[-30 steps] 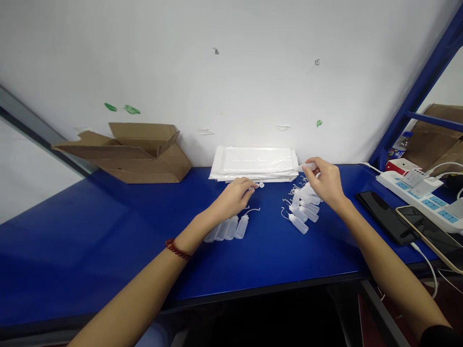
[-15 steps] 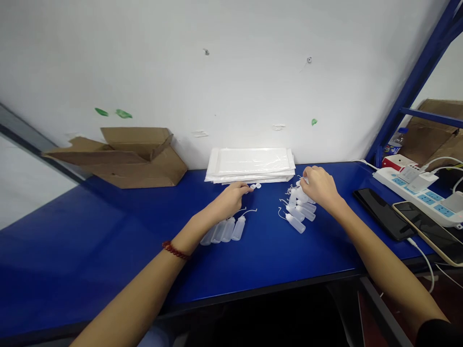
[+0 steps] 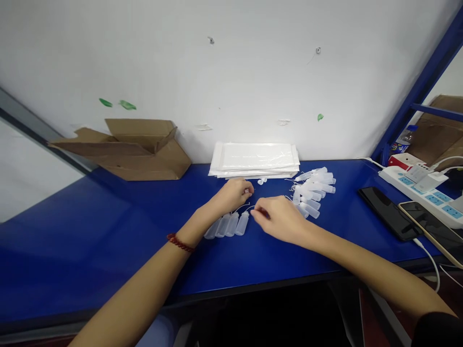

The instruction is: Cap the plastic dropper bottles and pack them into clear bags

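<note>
Head view: left fingers (image 3: pixel 247 184) pinch a white piece (image 3: pixel 247 191); right fingers (image 3: pixel 261 220) near a bottle (image 3: pixel 242 224), grip unclear.

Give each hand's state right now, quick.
Left hand: closed on a small white piece, mostly hidden.
Right hand: curled by a squeeze bottle's thin tube; grip cannot be told.
</note>
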### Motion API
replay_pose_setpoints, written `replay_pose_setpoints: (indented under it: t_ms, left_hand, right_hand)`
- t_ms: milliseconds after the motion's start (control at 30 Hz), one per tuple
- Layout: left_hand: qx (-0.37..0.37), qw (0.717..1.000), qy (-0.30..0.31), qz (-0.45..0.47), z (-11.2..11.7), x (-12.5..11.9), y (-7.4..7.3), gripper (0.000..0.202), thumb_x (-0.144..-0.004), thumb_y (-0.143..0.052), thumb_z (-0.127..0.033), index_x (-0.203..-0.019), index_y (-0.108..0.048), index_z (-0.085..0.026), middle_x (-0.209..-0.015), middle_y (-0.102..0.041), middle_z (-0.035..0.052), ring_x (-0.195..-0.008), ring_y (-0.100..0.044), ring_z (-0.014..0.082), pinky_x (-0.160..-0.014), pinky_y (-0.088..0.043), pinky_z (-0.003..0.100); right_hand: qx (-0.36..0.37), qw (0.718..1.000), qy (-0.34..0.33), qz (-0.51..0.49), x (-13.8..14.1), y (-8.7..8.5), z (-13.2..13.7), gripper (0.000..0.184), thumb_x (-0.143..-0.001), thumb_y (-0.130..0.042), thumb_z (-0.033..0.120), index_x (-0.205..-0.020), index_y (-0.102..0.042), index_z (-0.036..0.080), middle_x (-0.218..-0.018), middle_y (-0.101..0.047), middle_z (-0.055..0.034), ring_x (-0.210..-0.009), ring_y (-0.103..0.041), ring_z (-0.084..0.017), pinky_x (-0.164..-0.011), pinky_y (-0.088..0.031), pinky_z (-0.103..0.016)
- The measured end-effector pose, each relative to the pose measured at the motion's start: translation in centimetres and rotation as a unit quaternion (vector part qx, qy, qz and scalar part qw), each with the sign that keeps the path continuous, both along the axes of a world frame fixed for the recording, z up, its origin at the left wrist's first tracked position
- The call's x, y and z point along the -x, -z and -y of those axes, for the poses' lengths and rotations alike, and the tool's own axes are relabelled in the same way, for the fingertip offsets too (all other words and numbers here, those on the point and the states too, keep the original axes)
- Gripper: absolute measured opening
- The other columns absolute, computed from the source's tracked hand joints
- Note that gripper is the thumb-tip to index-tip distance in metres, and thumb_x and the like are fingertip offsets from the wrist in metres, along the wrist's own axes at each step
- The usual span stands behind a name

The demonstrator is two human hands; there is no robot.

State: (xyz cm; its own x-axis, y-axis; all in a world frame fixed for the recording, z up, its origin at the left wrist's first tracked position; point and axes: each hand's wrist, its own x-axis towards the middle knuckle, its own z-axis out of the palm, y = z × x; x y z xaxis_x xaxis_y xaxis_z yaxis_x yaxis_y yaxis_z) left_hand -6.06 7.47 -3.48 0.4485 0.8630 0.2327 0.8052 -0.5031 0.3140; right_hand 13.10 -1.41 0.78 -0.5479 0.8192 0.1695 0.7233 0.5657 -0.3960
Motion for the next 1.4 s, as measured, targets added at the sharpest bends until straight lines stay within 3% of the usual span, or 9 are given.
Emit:
replay_pose_setpoints:
  t_ms: [133, 333, 600, 800, 900, 1000, 1100, 1233, 1400]
  left_hand:
    - [-0.01, 0.999, -0.018, 0.035, 0.2, 0.2, -0.2, 0.011, -0.074, -0.055, -0.016, -0.076, -0.066, -0.017, -0.071, -0.069, 0.0052, -0.067, -0.065, 0.0209, -0.064, -0.051, 0.031]
    - [-0.039, 0.995, -0.039, 0.082, 0.4, 0.2, -0.5, 0.009, -0.075, -0.059, -0.021, -0.082, -0.062, -0.017, -0.082, -0.069, 0.0068, -0.071, -0.066, 0.0215, -0.069, -0.055, 0.035]
    - [-0.064, 0.987, -0.024, 0.147, 0.6, 0.0, -0.6, 0.011, -0.077, -0.059, -0.023, -0.086, -0.063, -0.017, -0.089, -0.065, 0.0077, -0.082, -0.065, 0.0227, -0.075, -0.058, 0.037]
    - [-0.047, 0.981, -0.059, 0.179, 1.3, -0.6, -1.5, 0.013, -0.073, -0.068, -0.025, -0.084, -0.069, -0.018, -0.089, -0.071, 0.0064, -0.084, -0.064, 0.0233, -0.078, -0.054, 0.038]
    - [0.03, 0.955, -0.095, 0.279, 1.9, -1.2, -2.1, 0.021, -0.068, -0.076, -0.032, -0.084, -0.072, -0.018, -0.08, -0.071, 0.0044, -0.075, -0.063, 0.0201, -0.073, -0.052, 0.035]
    - [0.126, 0.896, -0.088, 0.416, 2.5, -1.8, -2.7, 0.034, -0.059, -0.083, -0.033, -0.086, -0.073, -0.015, -0.078, -0.072, 0.0052, -0.075, -0.065, 0.0196, -0.068, -0.053, 0.033]
    - [0.194, 0.855, -0.068, 0.477, 3.4, -2.4, -3.2, 0.032, -0.056, -0.085, -0.031, -0.081, -0.074, -0.015, -0.081, -0.074, 0.0064, -0.074, -0.067, 0.0188, -0.067, -0.054, 0.032]
    - [0.231, 0.842, -0.051, 0.484, 4.3, -3.0, -3.8, 0.028, -0.057, -0.084, -0.031, -0.078, -0.075, -0.015, -0.075, -0.073, 0.0047, -0.064, -0.064, 0.0152, -0.066, -0.054, 0.031]
    - [0.212, 0.838, -0.042, 0.5, 4.9, -3.3, -4.3, 0.031, -0.055, -0.086, -0.033, -0.077, -0.075, -0.015, -0.072, -0.072, 0.0036, -0.062, -0.063, 0.014, -0.066, -0.054, 0.031]
  right_hand:
    - [0.053, 0.997, 0.032, 0.043, 2.7, -0.1, -0.4, 0.039, -0.095, -0.041, 0.031, -0.068, -0.065, 0.017, -0.072, -0.069, -0.0094, -0.072, -0.067, -0.023, -0.059, -0.041, -0.03]
    - [0.109, 0.991, 0.038, 0.072, 4.5, 0.2, -1.4, 0.031, -0.088, -0.045, 0.029, -0.071, -0.068, 0.017, -0.08, -0.073, -0.0134, -0.087, -0.072, -0.03, -0.068, -0.05, -0.035]
    - [0.117, 0.987, 0.041, 0.106, 5.4, 0.4, -1.5, 0.031, -0.085, -0.047, 0.032, -0.084, -0.072, 0.015, -0.091, -0.075, -0.0179, -0.096, -0.071, -0.034, -0.073, -0.053, -0.039]
    - [0.116, 0.986, 0.062, 0.104, 4.1, 0.7, -1.9, 0.026, -0.083, -0.052, 0.033, -0.071, -0.07, 0.018, -0.08, -0.074, -0.0125, -0.085, -0.072, -0.029, -0.064, -0.049, -0.033]
    - [0.098, 0.989, 0.065, 0.093, 2.6, 1.3, -1.8, 0.03, -0.084, -0.054, 0.036, -0.062, -0.066, 0.019, -0.075, -0.073, -0.0101, -0.077, -0.071, -0.027, -0.058, -0.043, -0.03]
    - [0.065, 0.991, 0.084, 0.078, 0.9, 2.0, -1.6, 0.032, -0.085, -0.054, 0.035, -0.059, -0.063, 0.019, -0.067, -0.07, -0.0081, -0.07, -0.068, -0.023, -0.055, -0.038, -0.028]
    - [0.045, 0.991, 0.12, 0.047, -0.5, 2.4, -1.7, 0.031, -0.088, -0.053, 0.035, -0.064, -0.063, 0.018, -0.063, -0.068, -0.0061, -0.061, -0.064, -0.02, -0.053, -0.034, -0.027]
    - [0.007, 0.988, 0.154, -0.013, -1.5, 2.2, -2.3, 0.027, -0.09, -0.054, 0.035, -0.073, -0.063, 0.017, -0.064, -0.067, -0.0037, -0.058, -0.06, -0.016, -0.056, -0.035, -0.026]
    - [-0.042, 0.988, 0.15, -0.011, -1.8, 1.9, -2.7, 0.02, -0.09, -0.057, 0.032, -0.085, -0.062, 0.014, -0.074, -0.069, -0.0054, -0.064, -0.062, -0.017, -0.06, -0.037, -0.025]
